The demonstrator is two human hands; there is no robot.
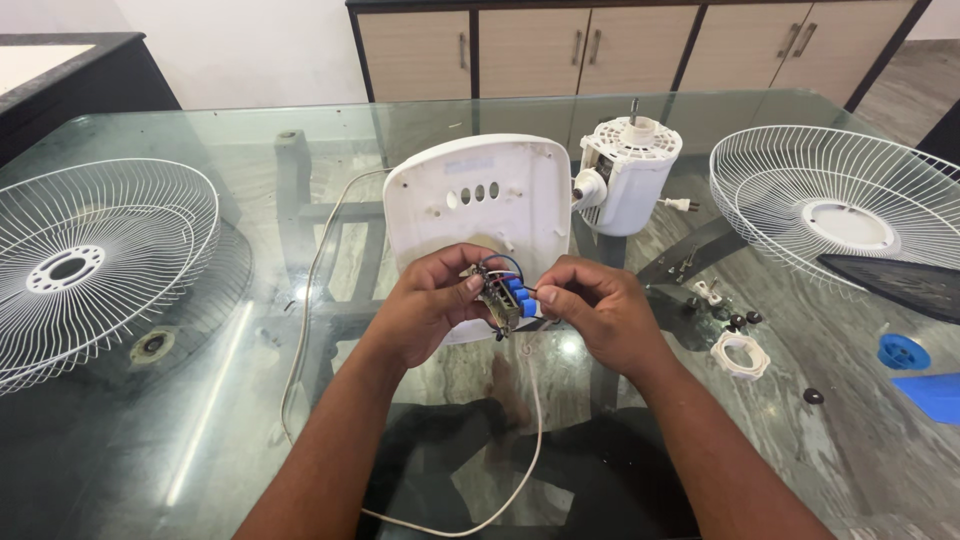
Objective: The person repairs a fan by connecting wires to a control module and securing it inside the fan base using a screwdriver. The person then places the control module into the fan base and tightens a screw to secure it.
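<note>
My left hand and my right hand together hold a small switch block with blue push-buttons and coloured wires, just above the near edge of a white plastic fan base cover. The cover lies on the glass table and shows three small oval holes. A white fan motor housing stands right behind the cover, joined to it. A white power cord loops from the cover down the table toward me.
A white wire fan guard lies at the left and another at the right. A white plastic ring nut, small black screws and blue fan blade parts sit at the right. Wooden cabinets stand behind the table.
</note>
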